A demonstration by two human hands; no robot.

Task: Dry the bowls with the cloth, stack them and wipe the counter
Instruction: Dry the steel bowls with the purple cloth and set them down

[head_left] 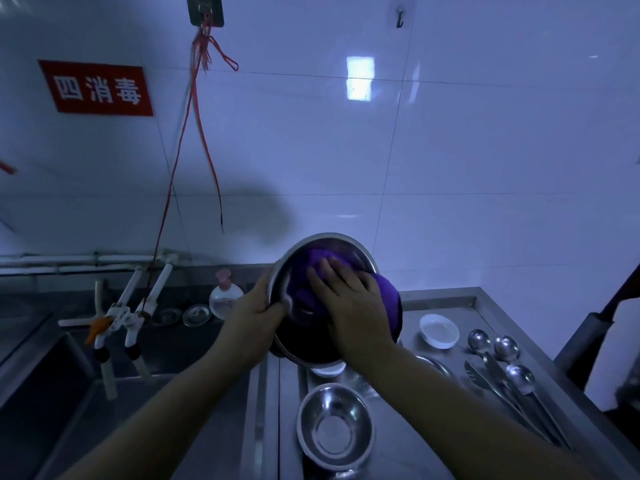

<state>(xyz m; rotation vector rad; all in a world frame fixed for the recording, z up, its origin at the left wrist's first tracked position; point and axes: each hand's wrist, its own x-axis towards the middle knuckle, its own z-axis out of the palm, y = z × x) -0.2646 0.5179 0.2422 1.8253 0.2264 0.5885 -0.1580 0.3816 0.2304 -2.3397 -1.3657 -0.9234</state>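
Above steel counter (446,308), left hand (254,311) grips round metal bowl (282,271); right hand (346,299) flat-fingered presses purple cloth (389,299)

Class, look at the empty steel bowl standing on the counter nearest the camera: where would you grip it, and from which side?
Grip the steel bowl by its rolled rim, coming from above, probably at its left edge. It stands upright, mouth up and empty, so the rim is exposed; spoons lie on its right.
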